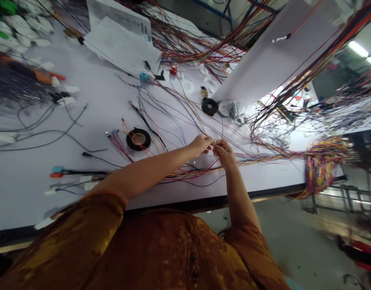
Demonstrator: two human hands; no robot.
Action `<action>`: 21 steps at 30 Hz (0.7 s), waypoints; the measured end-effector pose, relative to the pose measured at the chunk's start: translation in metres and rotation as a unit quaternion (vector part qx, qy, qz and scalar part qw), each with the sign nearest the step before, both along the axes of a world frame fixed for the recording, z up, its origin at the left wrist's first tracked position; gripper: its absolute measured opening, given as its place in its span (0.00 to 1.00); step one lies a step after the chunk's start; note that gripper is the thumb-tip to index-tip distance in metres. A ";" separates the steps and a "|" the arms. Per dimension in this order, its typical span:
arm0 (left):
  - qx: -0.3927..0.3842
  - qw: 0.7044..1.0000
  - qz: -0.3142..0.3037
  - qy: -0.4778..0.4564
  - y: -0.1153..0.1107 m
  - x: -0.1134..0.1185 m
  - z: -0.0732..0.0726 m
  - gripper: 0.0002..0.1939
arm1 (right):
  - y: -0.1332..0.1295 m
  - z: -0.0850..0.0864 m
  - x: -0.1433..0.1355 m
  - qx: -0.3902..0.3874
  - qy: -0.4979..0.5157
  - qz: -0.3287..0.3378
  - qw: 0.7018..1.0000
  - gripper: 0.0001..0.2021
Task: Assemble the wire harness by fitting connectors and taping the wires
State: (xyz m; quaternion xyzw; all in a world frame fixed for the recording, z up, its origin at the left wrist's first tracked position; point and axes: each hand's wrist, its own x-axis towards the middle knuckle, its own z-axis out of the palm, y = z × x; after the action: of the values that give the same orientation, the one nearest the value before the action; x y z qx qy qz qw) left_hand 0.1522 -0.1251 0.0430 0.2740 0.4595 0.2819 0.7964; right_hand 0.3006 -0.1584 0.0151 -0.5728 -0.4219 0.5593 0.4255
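My left hand [202, 145] and my right hand [223, 152] meet fingertip to fingertip above the wires on the white table. Both have their fingers pinched together; a thin wire [222, 128] rises from beside my right fingers. Whatever lies between the fingertips is too small to make out. Under and beside the hands runs a long bundle of red, yellow and dark wires [264, 159]. A roll of black tape [138, 139] lies flat to the left of my left hand.
Papers [122, 44], a blue connector [143, 77], a red connector [173, 69] and a smaller black tape roll [209, 106] lie beyond the hands. A white panel [270, 52] slants up at the back right. Coiled wires [320, 169] hang over the table's front edge [264, 193].
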 end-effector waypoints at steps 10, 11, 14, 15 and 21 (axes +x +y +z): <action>0.139 0.935 0.319 -0.064 0.078 -0.205 0.050 0.19 | -0.004 -0.012 0.003 -0.015 -0.029 -0.118 0.992 0.11; 0.148 0.918 0.364 -0.060 0.078 -0.233 0.054 0.20 | -0.002 -0.011 0.003 -0.014 -0.015 -0.149 0.989 0.11; 0.182 0.889 0.419 -0.016 0.052 -0.295 0.058 0.22 | 0.003 -0.009 0.001 -0.010 0.011 -0.216 0.976 0.11; 0.202 0.885 0.420 0.010 0.035 -0.308 0.057 0.22 | 0.004 -0.009 0.002 -0.009 0.008 -0.222 0.975 0.10; 0.203 0.905 0.366 0.073 -0.090 -0.330 0.045 0.15 | 0.010 -0.011 0.010 -0.015 -0.090 -0.182 0.979 0.11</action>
State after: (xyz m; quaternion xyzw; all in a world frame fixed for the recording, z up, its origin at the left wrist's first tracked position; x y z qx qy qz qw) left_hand -0.1781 -0.2155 0.0881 0.2623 0.5173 0.6203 0.5281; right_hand 0.3102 -0.1481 0.0045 -0.6943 -0.3387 0.4246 0.4722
